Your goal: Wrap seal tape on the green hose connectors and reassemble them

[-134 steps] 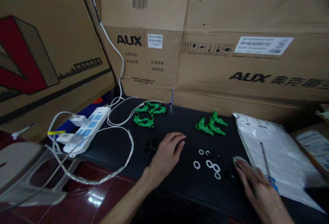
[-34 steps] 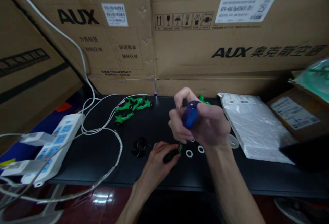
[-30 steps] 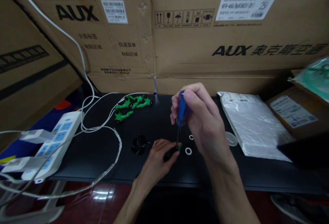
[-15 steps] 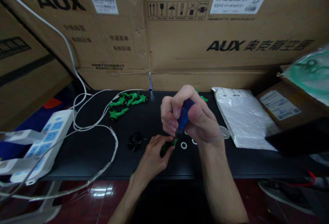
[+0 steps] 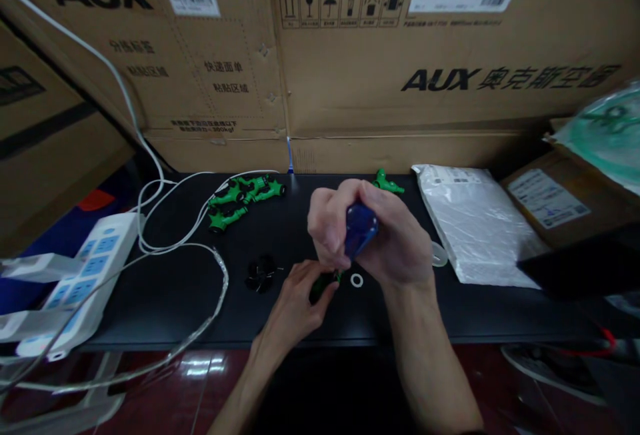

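My right hand (image 5: 380, 242) is closed round the blue handle of a screwdriver (image 5: 359, 234), held upright with its tip pointing down at a small green and black part (image 5: 323, 283). My left hand (image 5: 295, 302) pinches that part against the black table (image 5: 200, 288). A white ring (image 5: 357, 280) lies just right of the part. A cluster of green fittings (image 5: 240, 196) lies at the back left of the table, and one more green fitting (image 5: 385, 183) shows behind my right hand. A small black piece (image 5: 260, 274) sits left of my left hand.
A white power strip (image 5: 75, 282) with plugs and looping white cables (image 5: 190, 222) fills the table's left end. A clear plastic bag (image 5: 475, 222) lies at the right, with a clear disc (image 5: 439, 255) beside it. Large cardboard boxes (image 5: 400, 75) stand behind the table.
My right hand picked up the screwdriver from the right and brought it over the part that my left hand took hold of. In the last second the handle has tilted and turned in my fingers.
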